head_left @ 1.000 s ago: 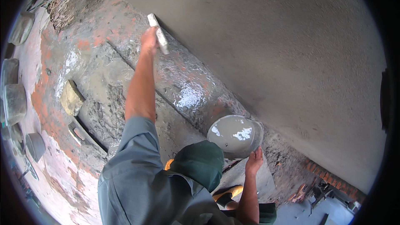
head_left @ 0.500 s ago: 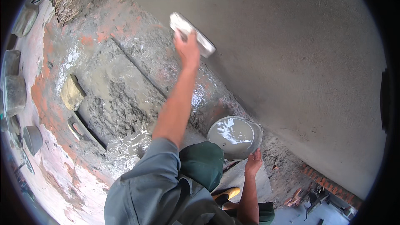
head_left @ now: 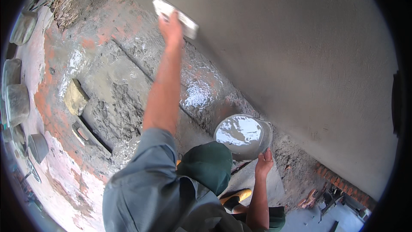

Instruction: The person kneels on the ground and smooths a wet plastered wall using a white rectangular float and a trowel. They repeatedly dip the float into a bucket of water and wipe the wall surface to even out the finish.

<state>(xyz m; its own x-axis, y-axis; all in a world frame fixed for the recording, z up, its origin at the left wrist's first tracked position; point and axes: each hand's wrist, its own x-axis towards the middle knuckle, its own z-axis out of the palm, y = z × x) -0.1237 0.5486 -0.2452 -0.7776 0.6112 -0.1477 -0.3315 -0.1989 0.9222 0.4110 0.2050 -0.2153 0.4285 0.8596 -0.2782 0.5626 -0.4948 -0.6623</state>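
My left hand point(head_left: 171, 30) grips a pale rectangular float point(head_left: 183, 20) against the lower part of the grey plastered wall point(head_left: 317, 60), above and left of the bucket. My right hand point(head_left: 264, 163) is at the near right rim of a round bucket point(head_left: 238, 133) of grey, shiny liquid, its fingers loosely extended; whether they touch the rim I cannot tell. Wet grey mortar point(head_left: 120, 103) lies on the ground to my left, with a yellowish block point(head_left: 76, 96) and a handled trowel or float point(head_left: 92, 137) at its left side.
Several grey containers point(head_left: 17, 103) stand along the far left. A heap of dry debris point(head_left: 64, 8) is at the top left. A long straight edge point(head_left: 133, 60) crosses the mortar area. A strip of brick point(head_left: 343, 187) runs along the wall's lower right end, near dark clutter.
My left hand with the float swung right from a second ago, then moved up and left along the wall. My right hand stayed by the bucket.
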